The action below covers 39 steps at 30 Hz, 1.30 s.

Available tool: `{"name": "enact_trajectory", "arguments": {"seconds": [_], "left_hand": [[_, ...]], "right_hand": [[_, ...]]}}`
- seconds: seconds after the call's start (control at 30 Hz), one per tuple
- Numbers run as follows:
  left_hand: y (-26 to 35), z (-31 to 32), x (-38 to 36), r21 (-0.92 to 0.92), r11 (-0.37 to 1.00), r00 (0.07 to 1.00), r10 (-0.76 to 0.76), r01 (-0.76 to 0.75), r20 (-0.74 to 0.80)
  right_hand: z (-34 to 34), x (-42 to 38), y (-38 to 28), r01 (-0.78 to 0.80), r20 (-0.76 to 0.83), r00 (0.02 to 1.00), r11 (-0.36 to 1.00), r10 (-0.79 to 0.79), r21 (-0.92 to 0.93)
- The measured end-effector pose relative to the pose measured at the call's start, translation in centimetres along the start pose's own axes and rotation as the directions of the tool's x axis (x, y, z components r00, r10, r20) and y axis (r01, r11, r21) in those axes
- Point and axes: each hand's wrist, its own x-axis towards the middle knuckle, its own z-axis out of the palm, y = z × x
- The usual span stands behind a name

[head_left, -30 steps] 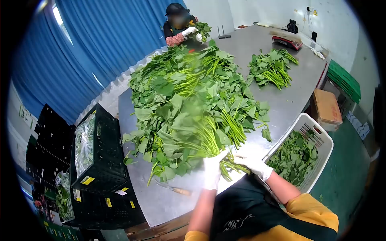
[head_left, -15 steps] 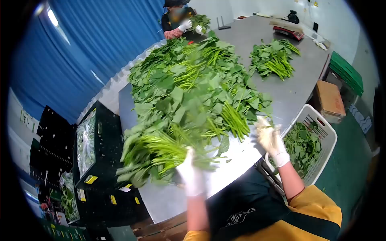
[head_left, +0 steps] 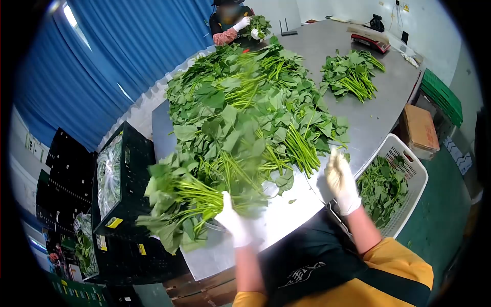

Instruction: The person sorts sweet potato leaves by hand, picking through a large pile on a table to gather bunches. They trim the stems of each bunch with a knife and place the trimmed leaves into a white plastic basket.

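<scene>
My left hand (head_left: 232, 219), in a white glove, is closed around the stems of a bunch of leafy greens (head_left: 192, 197) at the near left edge of the table. The bunch's leaves fan out to the left, past the table's edge. My right hand (head_left: 341, 181), also gloved, is raised over the near right edge with its fingers drawn together. Whether anything small is between those fingers I cannot make out. In front of both hands lies a large heap of the same greens (head_left: 245, 97), with cut stems pointing toward me.
A white basket (head_left: 420, 179) with loose leaves stands by my right arm. A smaller pile of greens (head_left: 353, 74) and a red scale (head_left: 369, 43) are farther back on the metal table (head_left: 353, 120). Dark crates (head_left: 138, 169) stand at left. A co-worker (head_left: 225, 30) holds greens across the table.
My left hand has moved slightly left and up with the bunch, which now reaches farther left. My right hand stays near the same spot, its fingers now more upright.
</scene>
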Motion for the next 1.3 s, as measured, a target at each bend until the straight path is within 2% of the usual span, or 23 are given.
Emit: {"name": "enact_trajectory", "arguments": {"seconds": [0.07, 0.13, 0.17, 0.2, 0.27, 0.37, 0.47, 0.5, 0.53, 0.6, 0.63, 0.67, 0.73, 0.8, 0.83, 0.87, 0.9, 0.93, 0.97, 1.0, 1.2, 1.27, 1.3], "left_hand": [[-0.9, -1.3, 1.3, -0.019, 0.992, 0.992, 0.121, -0.121, 0.031], [0.4, -0.9, 0.5, -0.124, 0.985, 0.982, -0.104, 0.124, 0.155], [-0.2, -1.6, 1.0, -0.130, 0.955, 0.951, -0.240, 0.268, 0.197], [-0.2, -2.1, 0.8, -0.134, 0.956, 0.953, -0.233, 0.261, 0.196], [-0.3, -2.4, 0.6, -0.209, 0.826, 0.836, -0.451, 0.524, 0.313], [1.8, -2.2, -1.7, -0.175, 0.914, 0.918, -0.324, 0.367, 0.230], [2.2, -3.2, -1.5, -0.178, 0.964, 0.968, -0.162, 0.197, 0.194], [2.5, -3.2, -1.6, -0.145, 0.987, 0.990, -0.057, 0.076, 0.128], [2.7, -3.3, -1.7, -0.102, 0.994, 0.997, 0.048, -0.041, 0.067], [2.8, -3.7, -2.3, -0.030, 0.999, 0.994, 0.039, -0.036, 0.101], [2.9, -2.8, -2.5, -0.045, 0.999, 0.992, 0.017, -0.011, 0.127], [3.1, -1.8, -2.7, -0.065, 0.998, 0.988, 0.002, 0.008, 0.155], [3.4, -0.2, -3.9, -0.018, 0.997, 0.964, -0.066, 0.073, 0.257], [1.8, 0.2, -3.7, 0.160, 0.980, 0.908, 0.045, -0.122, 0.417], [1.7, 0.6, -3.9, 0.123, 0.992, 0.889, -0.060, 0.005, 0.454], [1.2, 1.5, -3.9, -0.020, 0.960, 0.887, -0.249, 0.278, 0.390], [-1.2, 0.8, -2.9, 0.150, 0.977, 0.835, 0.048, -0.154, 0.549], [-1.2, 1.0, -2.9, 0.222, 0.789, 0.639, 0.260, -0.573, 0.724], [-0.7, 2.0, -3.9, 0.060, 0.979, 0.827, -0.196, 0.194, 0.528], [-1.6, 1.9, -3.8, 0.001, 0.950, 0.796, -0.261, 0.311, 0.546], [-2.7, 2.6, -5.3, -0.063, 0.956, 0.815, -0.209, 0.286, 0.540], [-3.2, 2.5, -5.1, -0.056, 0.953, 0.860, -0.242, 0.298, 0.449], [-3.1, 2.5, -4.9, -0.091, 0.966, 0.895, -0.186, 0.243, 0.405]], "right_hand": [[-0.1, 2.0, -0.4, -0.253, 0.211, 0.946, 0.967, 0.246, 0.007], [-3.8, 4.8, 2.9, -0.243, 0.207, 0.874, 0.765, 0.439, -0.597], [-4.3, 5.2, 5.9, -0.161, 0.068, 0.912, 0.505, 0.405, -0.848], [-7.1, 7.4, 8.8, 0.299, 0.323, 0.911, 0.128, 0.257, -0.946], [-4.1, 6.8, 10.4, 0.572, 0.558, 0.808, -0.482, 0.189, -0.664], [-5.9, 10.4, 13.6, 0.531, 0.508, 0.822, -0.670, 0.258, -0.519], [-4.2, 10.6, 11.7, 0.564, 0.612, 0.788, -0.473, 0.065, -0.677], [-3.0, 10.6, 10.3, 0.443, 0.442, 0.893, 0.012, 0.081, -0.896], [-1.0, 9.2, 7.9, 0.436, 0.486, 0.857, 0.261, 0.173, -0.861], [1.9, 6.3, 5.9, 0.118, 0.258, 0.942, 0.508, 0.216, -0.853], [1.9, 5.2, 5.7, 0.152, 0.337, 0.907, 0.551, 0.252, -0.821], [1.9, 4.1, 5.8, 0.359, 0.480, 0.845, 0.414, 0.236, -0.836], [1.4, 2.2, 6.0, 0.027, 0.224, 0.897, 0.458, 0.381, -0.889], [1.5, 0.0, 5.6, -0.076, 0.143, 0.884, 0.437, 0.446, -0.896], [1.0, -0.7, 5.7, -0.019, 0.248, 0.866, 0.524, 0.434, -0.852], [0.0, -0.9, 6.0, 0.088, 0.272, 0.873, 0.417, 0.405, -0.904], [-1.1, -1.0, 6.4, 0.274, 0.408, 0.845, 0.376, 0.345, -0.885], [-1.6, -1.2, 6.6, 0.449, 0.539, 0.790, 0.322, 0.292, -0.833], [-2.0, -1.4, 6.8, 0.559, 0.602, 0.760, 0.227, 0.245, -0.798], [-2.3, -1.4, 6.3, 0.768, 0.747, 0.623, 0.004, 0.231, -0.641], [-3.7, -2.3, 4.4, 0.864, 0.820, 0.500, -0.099, 0.278, -0.493], [-2.7, -3.7, 2.5, 0.306, 0.413, 0.861, 0.346, 0.297, -0.887], [-4.1, -3.1, 1.6, 0.349, 0.429, 0.884, 0.344, 0.189, -0.872]]}}
